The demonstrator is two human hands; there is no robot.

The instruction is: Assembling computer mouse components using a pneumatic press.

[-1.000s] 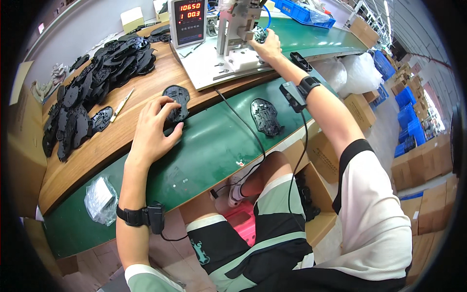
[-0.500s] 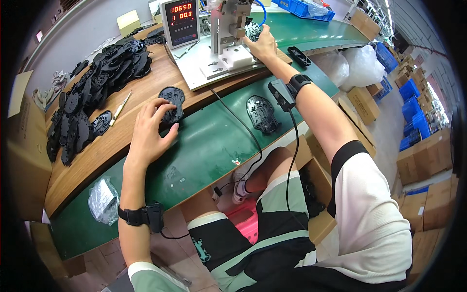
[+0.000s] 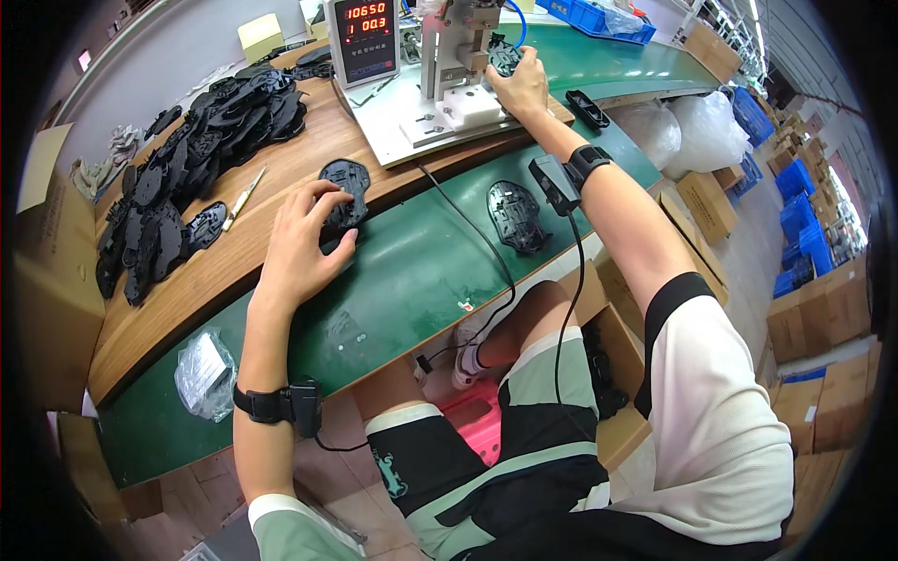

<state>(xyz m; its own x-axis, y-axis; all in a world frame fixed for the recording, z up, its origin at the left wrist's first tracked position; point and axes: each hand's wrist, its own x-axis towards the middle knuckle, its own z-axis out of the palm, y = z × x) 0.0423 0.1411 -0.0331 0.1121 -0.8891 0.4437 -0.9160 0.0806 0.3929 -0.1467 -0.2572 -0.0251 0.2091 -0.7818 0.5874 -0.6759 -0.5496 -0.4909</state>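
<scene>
My left hand (image 3: 304, 245) is open, its thumb apart from the curved fingers. Its fingertips lie at the near-left edge of a black plastic shell part (image 3: 346, 192), which rests across the wooden board's edge. My right hand (image 3: 524, 86) is closed on another black shell part (image 3: 506, 58), held up beside the head of a bench press (image 3: 458, 65); the fingers partly hide it. Between my arms, a third shell part (image 3: 517, 217) lies on the green table. A small black tray-like piece (image 3: 587, 109) sits right of the press.
A large heap of black shell parts (image 3: 210, 140) covers the board's left, near a white pen-like tool (image 3: 245, 198). A display box (image 3: 363, 42) stands beside the press. A black cable (image 3: 468, 220) crosses the green table. A clear plastic bag (image 3: 204, 374) lies front left.
The whole view has shifted slightly, so the scene sits further right. Both hands keep nearly the same places; the part in my right hand has turned and now shows a darker side.
</scene>
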